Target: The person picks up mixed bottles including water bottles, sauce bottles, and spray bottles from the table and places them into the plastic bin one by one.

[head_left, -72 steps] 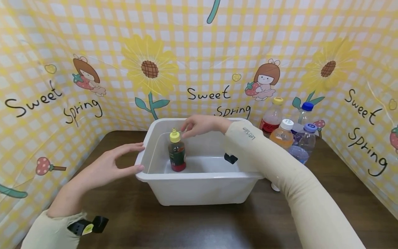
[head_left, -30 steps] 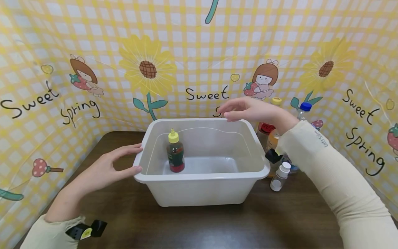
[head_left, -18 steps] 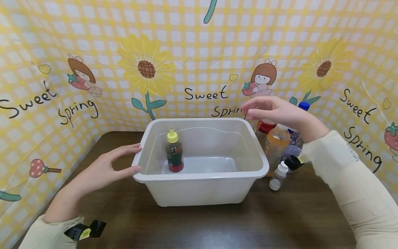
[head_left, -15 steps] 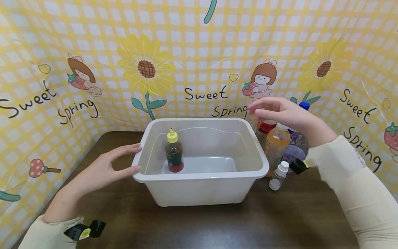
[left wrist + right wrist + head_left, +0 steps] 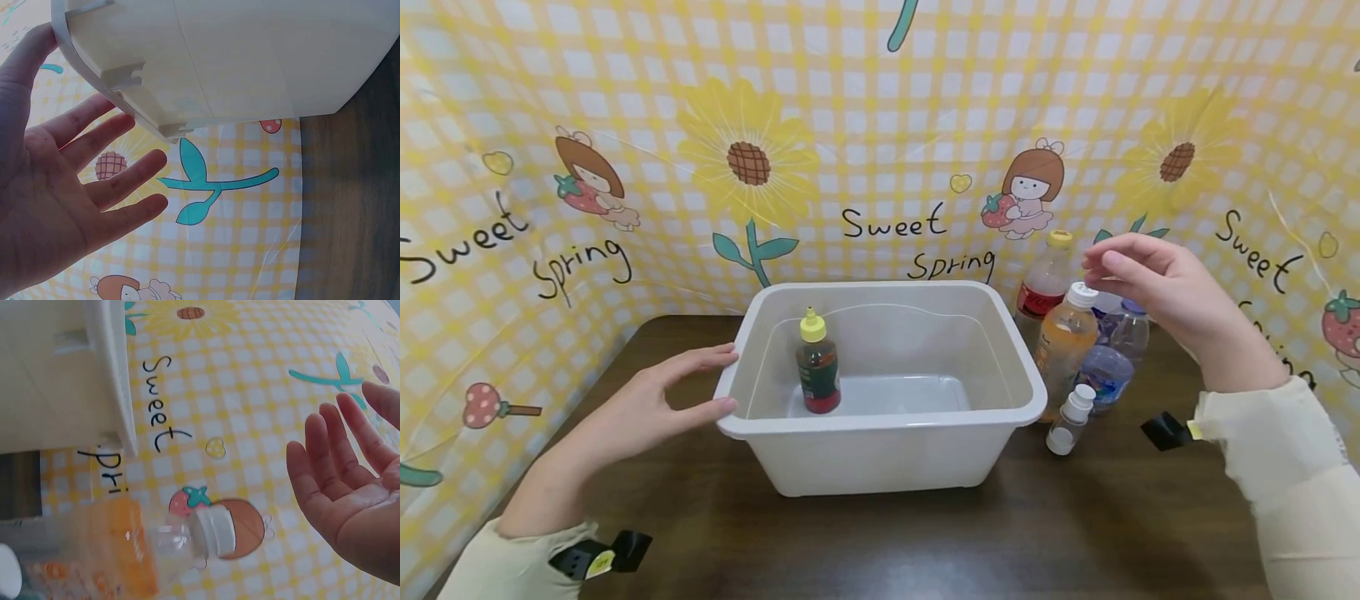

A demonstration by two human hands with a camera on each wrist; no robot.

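A white plastic tub stands in the middle of the table. Inside it, toward the left, a squeeze bottle with a yellow nozzle cap and dark red contents stands upright. My left hand, fingers spread, touches the tub's left rim; the left wrist view shows its fingertips at that edge. Above the bottles on the right hovers my right hand, fingers loosely bent and holding nothing. Nearest below it are an orange drink bottle with a white cap and a clear bottle with a purple-blue cap.
Beside the tub's right wall stand a red-labelled bottle with a yellow cap, another clear bottle and a small white-capped bottle. A yellow checked cloth hangs around the back and sides of the dark wooden table.
My right hand has left the squeeze bottle inside the tub, risen over the rim and moved right to above the bottles. My left hand has stayed at the tub's left rim.
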